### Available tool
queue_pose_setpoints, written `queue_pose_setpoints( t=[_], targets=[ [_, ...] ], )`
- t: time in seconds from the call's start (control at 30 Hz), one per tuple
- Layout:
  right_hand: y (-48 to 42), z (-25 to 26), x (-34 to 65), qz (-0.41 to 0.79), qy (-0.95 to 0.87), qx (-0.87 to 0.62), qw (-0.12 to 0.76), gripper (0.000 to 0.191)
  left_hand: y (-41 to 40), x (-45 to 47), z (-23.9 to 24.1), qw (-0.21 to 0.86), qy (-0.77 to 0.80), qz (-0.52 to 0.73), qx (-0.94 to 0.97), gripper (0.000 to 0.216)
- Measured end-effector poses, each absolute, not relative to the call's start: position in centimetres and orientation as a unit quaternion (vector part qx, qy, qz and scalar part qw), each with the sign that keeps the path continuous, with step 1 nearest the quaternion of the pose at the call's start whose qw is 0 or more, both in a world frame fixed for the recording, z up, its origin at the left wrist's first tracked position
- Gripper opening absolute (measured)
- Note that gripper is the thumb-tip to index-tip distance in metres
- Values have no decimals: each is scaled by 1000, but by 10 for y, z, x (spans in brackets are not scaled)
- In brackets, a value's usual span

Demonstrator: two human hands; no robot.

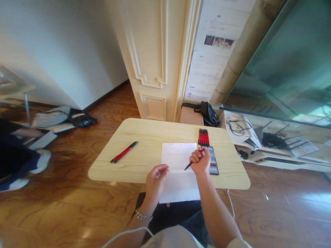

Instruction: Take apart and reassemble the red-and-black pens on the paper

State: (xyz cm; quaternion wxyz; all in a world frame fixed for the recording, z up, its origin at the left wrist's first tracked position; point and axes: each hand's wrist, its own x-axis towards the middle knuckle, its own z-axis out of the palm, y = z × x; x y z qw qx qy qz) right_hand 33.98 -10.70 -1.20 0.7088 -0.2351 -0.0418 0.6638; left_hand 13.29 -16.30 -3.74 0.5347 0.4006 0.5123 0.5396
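A red and black pen point(188, 166) is gripped in my right hand point(200, 162), its dark end slanting down to the left over the paper. My left hand point(156, 177) is at the left edge of the white sheet of paper point(178, 187), fingers loosely curled with a gap at the thumb and nothing visible between them. The sheet has a crease across it, and its lower part hangs past the table's front edge. Beside my right hand lies a phone point(213, 162), partly covered by the hand. A row of several red and black pens point(203, 137) lies just behind the phone.
Two more red and black pens point(124, 152) lie on the left of the light wooden table point(147, 132). Behind it stand a cream panelled door point(152, 44) and a black bag point(209, 113). A white console point(258, 156) is on the right; another person sits at far left.
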Motion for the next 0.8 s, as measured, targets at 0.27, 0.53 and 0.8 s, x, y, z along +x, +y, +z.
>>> queue_pose_setpoints(
  t=[0.27, 0.53, 0.8],
  targets=[
    [-104, -10, 343, 674, -44, -215, 705, 25, -160, 129, -38, 518, 523, 532, 419, 31],
    [-102, -12, 345, 673, -56, -217, 704, 23, -153, 124, -43, 495, 514, 523, 467, 26],
    [-98, -7, 345, 683, -54, -229, 691, 35, -130, 106, -40, 340, 536, 416, 652, 22]
  ],
)
